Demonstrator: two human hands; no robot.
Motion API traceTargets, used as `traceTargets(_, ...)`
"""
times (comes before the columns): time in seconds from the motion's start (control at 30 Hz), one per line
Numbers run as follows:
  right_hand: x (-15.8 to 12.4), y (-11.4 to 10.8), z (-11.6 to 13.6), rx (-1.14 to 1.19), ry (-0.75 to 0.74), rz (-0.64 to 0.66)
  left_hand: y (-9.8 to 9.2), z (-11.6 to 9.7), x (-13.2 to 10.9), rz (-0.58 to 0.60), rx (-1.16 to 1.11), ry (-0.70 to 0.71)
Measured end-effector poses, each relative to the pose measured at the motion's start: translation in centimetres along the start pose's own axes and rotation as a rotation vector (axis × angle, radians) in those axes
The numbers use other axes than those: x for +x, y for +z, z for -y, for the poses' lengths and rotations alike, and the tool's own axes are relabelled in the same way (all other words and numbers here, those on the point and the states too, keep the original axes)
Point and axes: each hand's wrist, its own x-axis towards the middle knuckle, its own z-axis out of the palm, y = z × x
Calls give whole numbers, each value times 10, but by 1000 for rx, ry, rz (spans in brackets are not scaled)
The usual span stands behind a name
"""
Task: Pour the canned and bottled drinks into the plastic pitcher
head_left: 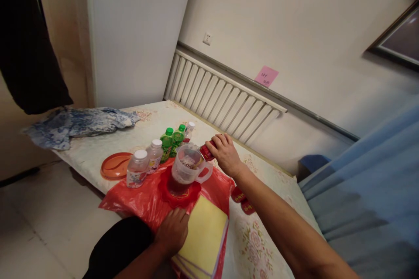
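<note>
Our right hand [225,154] is wrapped around a red drinks can [207,151], fingers closed over its upper side. The can's long axis is tipped well off upright: the base end sits in our grip, and the mouth end points left and down, over the right side of the translucent measuring jug [186,170]. That meeting of can mouth and jug rim is the relation that matters most; whether the two touch, we cannot tell.

The jug lies just left of the right grip, clearly nearer to it than to our left hand. Its long axis is upright, its handle points right, and it holds brown, foamy liquid. It stands on a scalloped red tray [173,198] over red plastic sheeting [140,202].

Our left hand [174,232] rests low at the near side of the tray, beside a yellow pad [206,235]; we cannot tell whether its fingers pinch anything. Further out, capped bottles [166,144] stand left of the jug, and two more red cans [248,206] lie beside our right forearm.
</note>
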Motion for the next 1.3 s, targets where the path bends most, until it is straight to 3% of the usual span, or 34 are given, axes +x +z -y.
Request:
traceTargets(0.5,4,3,2,-66,-35,-13,3,1,-1,25,10,-7)
traceTargets(0.9,6,7,3,-104,-59,-36,-12,-5,2,10,-4,-17)
traceTargets(1.3,3,13,5,-57,-45,-25,-6,-3,0,-79,30,22)
